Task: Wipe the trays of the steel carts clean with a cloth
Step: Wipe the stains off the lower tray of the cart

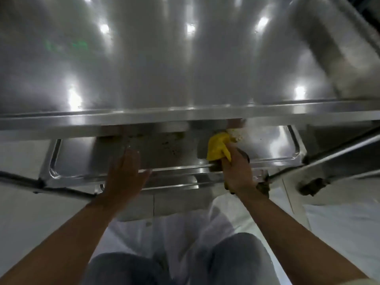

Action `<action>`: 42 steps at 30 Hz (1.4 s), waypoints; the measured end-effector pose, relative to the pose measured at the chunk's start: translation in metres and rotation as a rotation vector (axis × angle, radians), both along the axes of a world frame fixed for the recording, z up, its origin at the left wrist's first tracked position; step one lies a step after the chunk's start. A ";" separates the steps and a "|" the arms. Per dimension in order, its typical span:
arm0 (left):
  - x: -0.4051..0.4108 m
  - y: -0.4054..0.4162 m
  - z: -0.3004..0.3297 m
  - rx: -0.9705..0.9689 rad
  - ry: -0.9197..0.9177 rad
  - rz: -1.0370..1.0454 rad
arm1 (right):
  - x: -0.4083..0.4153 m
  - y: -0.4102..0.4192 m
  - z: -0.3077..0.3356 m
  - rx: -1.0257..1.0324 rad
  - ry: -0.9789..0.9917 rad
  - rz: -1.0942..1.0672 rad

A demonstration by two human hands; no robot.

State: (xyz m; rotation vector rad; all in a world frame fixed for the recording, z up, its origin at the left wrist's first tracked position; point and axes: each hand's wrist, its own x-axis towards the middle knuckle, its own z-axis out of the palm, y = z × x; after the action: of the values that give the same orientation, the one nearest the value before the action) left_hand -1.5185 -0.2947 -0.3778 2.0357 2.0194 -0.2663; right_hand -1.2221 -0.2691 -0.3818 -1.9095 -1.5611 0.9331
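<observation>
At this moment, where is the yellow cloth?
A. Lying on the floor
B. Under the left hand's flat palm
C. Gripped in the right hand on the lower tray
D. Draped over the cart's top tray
C: the right hand grips the yellow cloth on the lower tray, while the left hand rests open on the tray's rim.

**Bright ceiling lights mirrored over a pale floor**

A pale, smooth floor (24,212) spreads to both sides, crossed by thin seam lines on the right. Several round ceiling lights show as white glare spots (104,28) on the broad brushed-steel surface that fills the upper view, with a faint green reflection (67,46) toward the left. The top right corner (372,9) is dark.
</observation>
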 end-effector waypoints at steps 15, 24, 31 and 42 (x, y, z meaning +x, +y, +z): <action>-0.071 0.073 -0.102 0.808 -0.104 0.045 | -0.048 0.065 -0.108 0.206 -0.725 0.489; -0.076 0.063 -0.113 0.729 -0.084 0.182 | -0.095 0.046 -0.108 0.179 -0.746 0.576; -0.084 0.057 -0.108 0.744 -0.182 0.234 | -0.195 0.040 -0.105 0.222 -0.708 0.722; -0.206 0.025 -0.109 0.588 -0.099 0.495 | -0.156 0.044 -0.101 0.113 -0.726 0.648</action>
State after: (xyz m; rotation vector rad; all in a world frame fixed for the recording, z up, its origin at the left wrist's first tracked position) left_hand -1.7249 -0.2698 -0.4870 1.6694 2.6575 0.5733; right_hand -1.3782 -0.2250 -0.4831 -1.7711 -2.6894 0.3379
